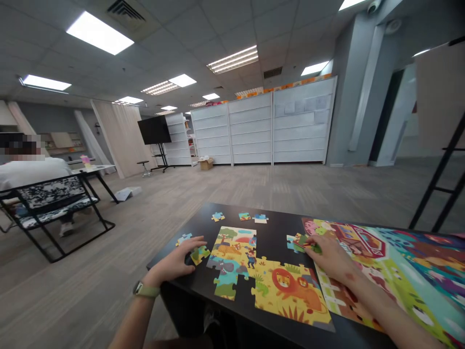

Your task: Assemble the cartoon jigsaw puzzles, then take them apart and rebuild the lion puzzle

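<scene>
One puzzle piece in red and green point(300, 242) is pinched between the thumb and bent fingers of the right hand point(319, 250), at the fingertips, above the black table point(274, 237). A blue piece point(291, 244) is seen just beyond it, partly overlapped. By the left hand point(184, 257), a yellow-green piece point(199, 255) is lying beside the gap between fingers and thumb, which are held spread; a pale blue piece point(183, 238) is partly hidden behind the fingers.

Three loose pieces are counted along the far edge: a yellow-and-blue one point(218, 216), a green-and-red one point(244, 216) and a blue-and-white one point(260, 218). One partly joined puzzle point(286, 290) is laid between the hands, with two lions shown in its near part. Two other pictures, a farm scene point(363, 257) and a blue one point(425, 252), are placed to the right.

Both hands are turned palm down. The right forearm is stretched over the farm scene; the left is reached in from the near side, with a watch point(146, 289) worn at the wrist.
</scene>
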